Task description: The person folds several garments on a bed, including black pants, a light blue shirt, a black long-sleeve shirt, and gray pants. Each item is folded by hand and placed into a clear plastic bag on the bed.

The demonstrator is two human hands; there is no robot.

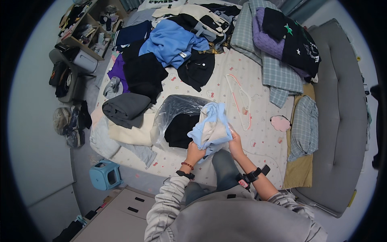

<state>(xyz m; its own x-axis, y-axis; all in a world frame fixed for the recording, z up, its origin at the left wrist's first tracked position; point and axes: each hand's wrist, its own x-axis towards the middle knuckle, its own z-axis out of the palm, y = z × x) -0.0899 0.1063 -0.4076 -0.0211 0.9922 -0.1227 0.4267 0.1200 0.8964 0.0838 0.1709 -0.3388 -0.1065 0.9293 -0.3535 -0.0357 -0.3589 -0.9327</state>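
Between my two hands hangs a light blue and beige garment [213,124], bunched up above the near side of the bed. My left hand [196,152] grips its lower left edge. With my right hand [236,144] I hold its right edge. Just left of the garment lies a clear plastic bag [178,104], spread on the sheet with its rim partly raised. Black folded cloth [182,130] lies in the bag. The garment covers the bag's right part from view.
Left of the bag are a rolled dark grey garment [125,109] and cream cloth [133,130]. A white and pink hanger [240,101] lies to the right. Farther back sit a blue sweatshirt [172,42] and black clothes [142,72]. A blue stool [104,175] stands beside the bed.
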